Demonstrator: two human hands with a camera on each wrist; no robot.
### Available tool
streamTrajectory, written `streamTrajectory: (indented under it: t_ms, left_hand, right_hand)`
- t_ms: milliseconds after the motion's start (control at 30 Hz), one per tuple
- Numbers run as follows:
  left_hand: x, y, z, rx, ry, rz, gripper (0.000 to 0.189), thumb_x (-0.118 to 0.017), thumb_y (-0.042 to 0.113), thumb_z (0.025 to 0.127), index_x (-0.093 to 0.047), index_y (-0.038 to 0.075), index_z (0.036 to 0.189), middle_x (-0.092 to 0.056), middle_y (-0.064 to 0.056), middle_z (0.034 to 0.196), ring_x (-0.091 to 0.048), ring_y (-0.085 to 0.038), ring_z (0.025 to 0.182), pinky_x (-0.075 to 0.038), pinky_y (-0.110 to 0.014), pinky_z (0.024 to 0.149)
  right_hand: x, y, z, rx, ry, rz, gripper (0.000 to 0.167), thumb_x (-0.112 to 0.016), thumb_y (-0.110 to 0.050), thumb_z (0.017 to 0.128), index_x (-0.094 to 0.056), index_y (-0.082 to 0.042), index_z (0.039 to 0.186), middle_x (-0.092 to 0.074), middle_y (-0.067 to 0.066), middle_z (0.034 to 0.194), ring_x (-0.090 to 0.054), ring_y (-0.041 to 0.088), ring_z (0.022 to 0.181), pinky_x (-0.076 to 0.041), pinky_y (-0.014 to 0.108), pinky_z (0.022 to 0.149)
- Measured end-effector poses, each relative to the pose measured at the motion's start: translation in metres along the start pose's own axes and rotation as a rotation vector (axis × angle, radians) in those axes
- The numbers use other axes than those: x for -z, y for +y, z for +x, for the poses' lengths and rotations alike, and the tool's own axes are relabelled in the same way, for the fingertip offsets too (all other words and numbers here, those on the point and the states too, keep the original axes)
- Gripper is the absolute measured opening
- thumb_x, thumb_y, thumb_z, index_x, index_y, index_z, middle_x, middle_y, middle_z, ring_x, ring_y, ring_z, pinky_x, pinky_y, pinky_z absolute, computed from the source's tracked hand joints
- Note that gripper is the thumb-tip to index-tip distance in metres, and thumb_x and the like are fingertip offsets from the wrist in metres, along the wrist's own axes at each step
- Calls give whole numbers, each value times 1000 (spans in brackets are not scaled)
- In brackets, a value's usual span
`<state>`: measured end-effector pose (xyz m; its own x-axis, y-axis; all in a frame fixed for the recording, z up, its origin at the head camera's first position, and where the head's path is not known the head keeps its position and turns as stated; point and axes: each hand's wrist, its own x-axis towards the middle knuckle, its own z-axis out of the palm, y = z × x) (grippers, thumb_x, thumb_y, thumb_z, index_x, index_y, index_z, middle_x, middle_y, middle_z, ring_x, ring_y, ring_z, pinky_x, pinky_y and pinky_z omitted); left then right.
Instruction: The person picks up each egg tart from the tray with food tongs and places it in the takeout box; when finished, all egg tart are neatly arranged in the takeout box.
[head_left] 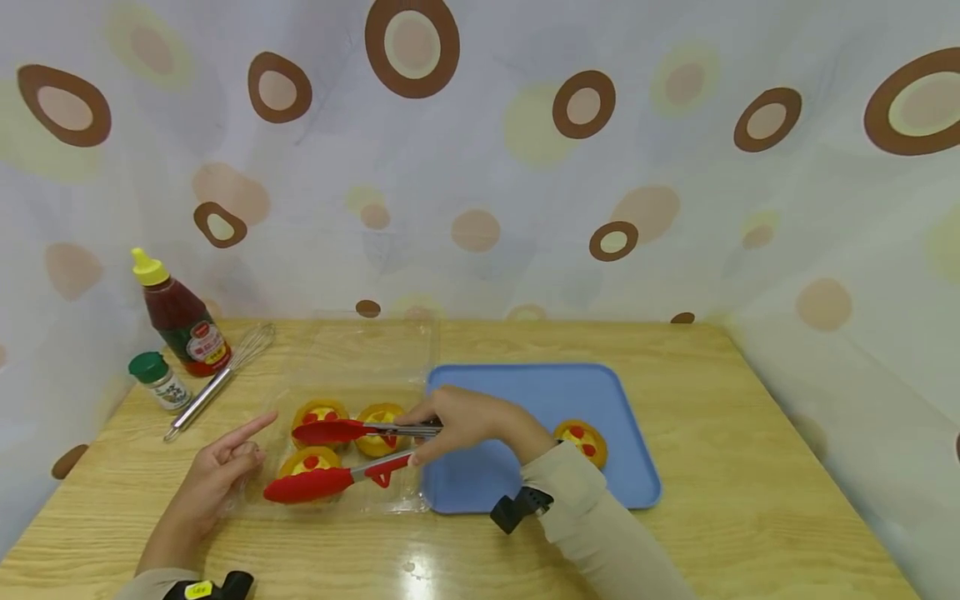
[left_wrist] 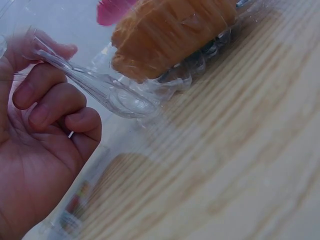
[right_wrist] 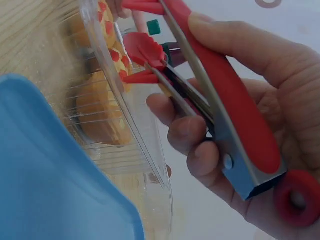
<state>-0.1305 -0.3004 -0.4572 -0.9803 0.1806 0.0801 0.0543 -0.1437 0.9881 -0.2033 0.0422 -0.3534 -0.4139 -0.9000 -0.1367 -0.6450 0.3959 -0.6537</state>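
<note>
Scalloped red-and-steel tongs (head_left: 318, 485) clamped in right hand (head_left: 472, 421), spread over golden tarts (head_left: 318, 457), left hand (head_left: 213, 477) at left edge of clear container (head_left: 367, 505), hold unclear

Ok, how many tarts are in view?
4 tarts: one on the blue tray; in the clear container, the back-left one, back-right one and front-left one, all partly covered by the tongs.

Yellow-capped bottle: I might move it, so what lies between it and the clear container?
A metal whisk lies between the bottle and the container, as the head view shows.
</note>
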Motion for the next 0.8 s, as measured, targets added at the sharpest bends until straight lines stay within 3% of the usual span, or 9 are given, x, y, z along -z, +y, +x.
streamTrajectory:
  t_ms: [133,367,700,800]
  left_hand:
    - [0,0,0,5,-12,-18,53,-43,-8,95,-62,32,124,-26,-4,65,-23,-22,57,-18,-33,51]
    - [-2,0,-2,14,18,8,52,-45,-7,95,-62,33,122,-27,-4,64,-24,-23,57,-18,-34,50]
    - [-1,0,-1,-41,-6,5,55,-43,-10,94,-63,32,123,-28,-3,63,-21,-21,54,-16,-35,48]
    - [-1,0,0,-51,-12,16,56,-42,-11,93,-62,32,123,-26,-3,62,-21,-21,54,-17,-35,49]
  right_hand:
    - [0,6,-9,31,35,110,55,-71,-20,85,-52,-1,133,-70,-1,92,-35,2,53,-32,18,53]
    - [-5,11,-31,67,111,196,59,-76,-18,81,-53,-5,134,-70,1,94,-31,3,50,-31,19,50]
    - [-8,18,-70,53,215,216,65,-79,-19,77,-53,-5,134,-68,5,96,-42,2,55,-38,20,50]
    - [-6,20,-84,14,252,219,66,-80,-22,77,-53,-6,135,-68,3,97,-42,3,55,-39,20,50]
